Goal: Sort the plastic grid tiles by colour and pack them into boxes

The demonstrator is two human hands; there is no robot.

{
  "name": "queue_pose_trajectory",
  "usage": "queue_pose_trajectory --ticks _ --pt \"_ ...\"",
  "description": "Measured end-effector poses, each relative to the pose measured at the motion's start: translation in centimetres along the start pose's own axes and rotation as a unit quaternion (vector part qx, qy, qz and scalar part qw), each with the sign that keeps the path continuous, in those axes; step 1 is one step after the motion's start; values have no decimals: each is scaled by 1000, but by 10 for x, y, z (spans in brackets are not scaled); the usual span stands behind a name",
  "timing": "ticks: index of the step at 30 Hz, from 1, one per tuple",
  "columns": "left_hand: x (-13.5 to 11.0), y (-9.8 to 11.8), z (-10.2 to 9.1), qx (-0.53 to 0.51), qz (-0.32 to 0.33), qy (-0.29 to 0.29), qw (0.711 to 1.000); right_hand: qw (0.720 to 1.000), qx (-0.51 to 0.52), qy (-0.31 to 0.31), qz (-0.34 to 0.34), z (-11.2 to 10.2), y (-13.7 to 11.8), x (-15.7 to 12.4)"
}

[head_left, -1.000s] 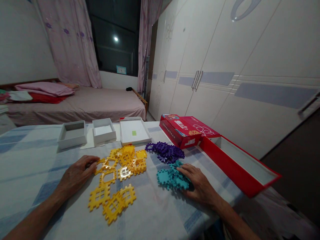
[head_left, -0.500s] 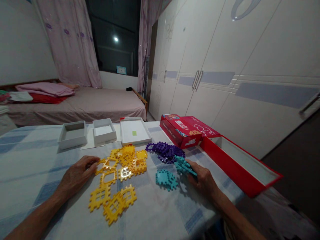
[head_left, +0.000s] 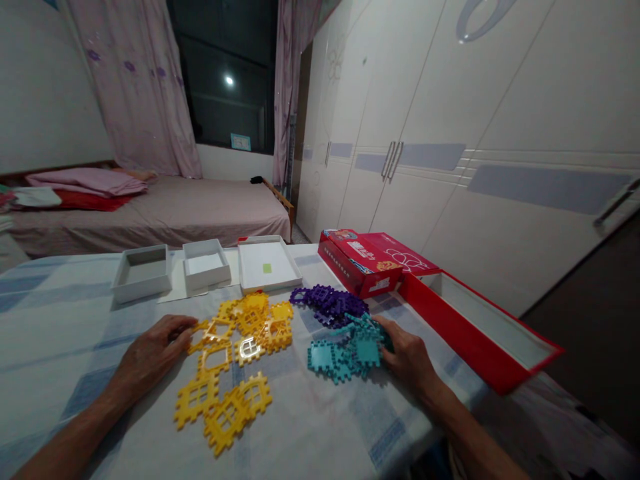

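Note:
My left hand (head_left: 159,350) rests on the cloth with its thumb and fingers closed at the edge of a yellow plastic building piece (head_left: 215,359). More yellow notched pieces, several with window frames, spread out in front of it. Over on the right, the fingers of my right hand (head_left: 407,350) are closed on the near edge of some teal notched building pieces (head_left: 367,347). Those lie against other teal pieces (head_left: 323,358) on the cloth. Just behind them is a heap of purple notched pieces (head_left: 330,303).
Three shallow white box trays stand along the back: a left one (head_left: 143,273), a middle one (head_left: 206,263) and a wider one (head_left: 270,263). A red printed box (head_left: 360,263) and an open red box lid (head_left: 465,333) occupy the right side. The checked tablecloth (head_left: 295,427) covers the table.
My right hand has lowered the teal pieces, and they now fan out over the other teal ones. My left hand stays at the yellow pieces.

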State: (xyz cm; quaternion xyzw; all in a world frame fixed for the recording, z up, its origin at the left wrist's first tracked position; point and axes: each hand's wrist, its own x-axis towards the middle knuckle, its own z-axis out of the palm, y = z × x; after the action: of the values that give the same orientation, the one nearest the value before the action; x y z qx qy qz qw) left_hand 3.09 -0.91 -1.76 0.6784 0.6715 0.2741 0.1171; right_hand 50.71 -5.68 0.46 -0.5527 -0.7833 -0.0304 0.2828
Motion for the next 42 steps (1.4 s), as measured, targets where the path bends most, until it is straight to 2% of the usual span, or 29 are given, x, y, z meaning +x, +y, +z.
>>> queue_pose_trajectory --ticks 3,7,10,12,16,19,21,22,24,26,27,29,31,33,35,38,42 --pt "0 0 0 1 -3 -2 1000 1000 12 2 20 -1 -6 1" --pt "1 -1 1 4 0 -5 1000 992 60 64 91 3 -6 2" --pt "1 -3 1 4 6 -2 1000 970 123 113 178 2 -1 4" --pt "2 -3 1 1 5 0 1000 952 166 134 220 -6 4 8" --pt "3 -5 2 3 1 1 1000 937 133 212 242 -47 30 28" --pt "2 -4 1 5 0 8 1000 920 52 290 259 -89 65 48" --pt "2 -3 1 6 2 8 1000 906 -24 320 276 -113 94 59" --pt "2 -4 1 7 3 7 1000 903 -50 312 292 -122 108 62" --pt "2 -4 2 6 5 7 1000 908 -83 255 322 -132 133 66" --pt "3 -6 3 4 10 8 1000 918 -126 193 323 -131 145 66" --pt "3 -6 3 3 12 7 1000 921 -153 183 307 -126 144 65" --pt "3 -6 3 0 8 5 1000 935 -181 184 244 -110 127 61" --pt "3 -5 2 -1 1 4 1000 969 -132 147 149 -86 92 54" --pt "2 -2 1 1 -2 2 1000 999 -24 18 39 -60 49 43" --pt "1 1 -1 4 -3 1 1000 994 27 -101 -24 -33 12 32" --pt "-1 3 -2 1 2 9 1000 980 24 -196 -32 -1 -18 17" --pt "-1 2 0 -2 9 17 1000 979 13 -202 -16 15 -22 6"
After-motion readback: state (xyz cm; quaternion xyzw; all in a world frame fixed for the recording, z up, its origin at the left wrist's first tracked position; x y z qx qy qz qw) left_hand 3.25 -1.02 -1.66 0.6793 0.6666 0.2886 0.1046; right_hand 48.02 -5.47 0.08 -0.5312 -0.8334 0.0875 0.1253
